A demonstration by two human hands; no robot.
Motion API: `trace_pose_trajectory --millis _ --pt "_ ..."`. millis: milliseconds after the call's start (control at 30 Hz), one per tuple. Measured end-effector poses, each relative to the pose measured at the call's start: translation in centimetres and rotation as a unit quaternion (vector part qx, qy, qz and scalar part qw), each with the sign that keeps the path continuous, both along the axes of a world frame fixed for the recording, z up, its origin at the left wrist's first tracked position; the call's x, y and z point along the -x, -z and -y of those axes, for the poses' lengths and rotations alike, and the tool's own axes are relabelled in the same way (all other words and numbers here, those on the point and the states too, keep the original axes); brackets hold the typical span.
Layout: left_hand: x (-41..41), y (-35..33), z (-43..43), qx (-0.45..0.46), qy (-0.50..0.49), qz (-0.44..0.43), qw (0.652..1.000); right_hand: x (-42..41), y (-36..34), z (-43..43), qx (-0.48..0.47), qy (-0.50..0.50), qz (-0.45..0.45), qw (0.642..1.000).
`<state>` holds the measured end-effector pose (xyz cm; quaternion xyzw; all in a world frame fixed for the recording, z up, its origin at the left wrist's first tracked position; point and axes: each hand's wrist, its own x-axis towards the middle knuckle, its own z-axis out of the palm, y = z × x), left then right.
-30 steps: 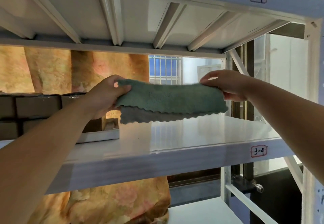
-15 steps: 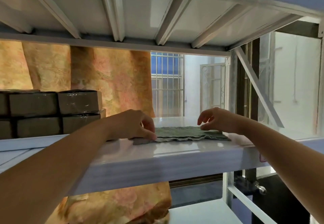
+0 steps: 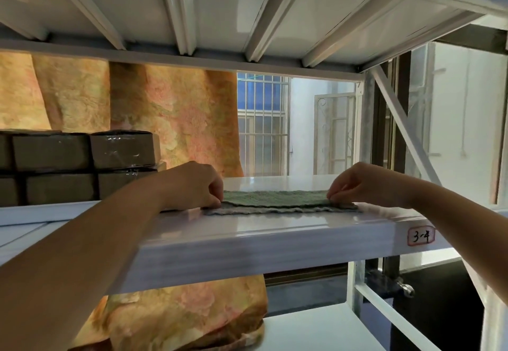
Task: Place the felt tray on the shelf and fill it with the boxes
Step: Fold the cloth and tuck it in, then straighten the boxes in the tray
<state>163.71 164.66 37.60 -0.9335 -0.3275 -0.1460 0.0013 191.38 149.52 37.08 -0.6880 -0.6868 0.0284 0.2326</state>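
A flat green felt tray (image 3: pixel 275 199), folded with a grey layer under it, lies on the white shelf (image 3: pixel 275 240) marked 3-4. My left hand (image 3: pixel 198 185) pinches its left edge and my right hand (image 3: pixel 362 183) pinches its right edge, both resting on the shelf surface. Several brown plastic-wrapped boxes (image 3: pixel 82 163) are stacked two high on the same shelf, left of my left hand.
The shelf above (image 3: pixel 247 7) hangs low with white ribs. An orange patterned curtain (image 3: pixel 176 119) hangs behind the rack, with a barred window (image 3: pixel 261 125) beyond. A diagonal brace (image 3: pixel 401 125) and upright close the right end. A lower shelf (image 3: pixel 316 331) sits below.
The felt tray came down from mid-air onto the shelf and lies flat. Both hands stayed at its ends, and my right hand moved further right along the edge.
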Motion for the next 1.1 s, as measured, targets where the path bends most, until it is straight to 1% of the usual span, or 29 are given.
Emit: trace_pose_trajectory --millis 167,300,400,533,633,733,833,933,1000,1100 --pt "-0.3 0.2 0.2 0.001 0.002 0.020 1.000 0.4 -0.3 -0.1 -0.055 0.031 0.055 0.996" --pt "-0.3 0.3 0.4 -0.005 -0.010 0.031 0.999 0.5 -0.6 -0.4 -0.118 0.087 0.088 0.985" --pt "-0.5 0.4 0.5 -0.005 -0.023 0.024 0.999 0.8 -0.8 -0.7 -0.155 0.114 0.106 0.976" --pt "-0.6 0.4 0.6 -0.031 -0.032 0.008 0.999 1.2 -1.2 -1.1 -0.180 0.132 0.119 0.967" --pt "-0.6 0.2 0.7 -0.021 -0.033 0.054 0.998 1.2 -1.4 -1.0 -0.187 0.145 0.129 0.963" --pt "-0.5 -0.1 0.7 -0.006 -0.057 0.100 0.993 1.1 -1.1 -0.7 -0.159 0.134 0.134 0.969" --pt "-0.5 -0.1 0.8 -0.040 -0.066 0.093 0.993 1.0 -0.7 -0.4 -0.136 0.125 0.134 0.974" --pt "-0.8 0.1 0.9 -0.024 -0.021 0.078 0.996 1.0 -0.5 -0.1 -0.136 0.129 0.130 0.974" --pt "-1.0 0.4 0.8 -0.017 0.001 0.042 0.999 0.9 -0.6 -0.1 -0.137 0.126 0.130 0.974" --pt "-1.2 0.7 0.3 -0.047 -0.026 -0.012 0.999 0.6 -0.8 -0.4 -0.158 0.134 0.137 0.969"
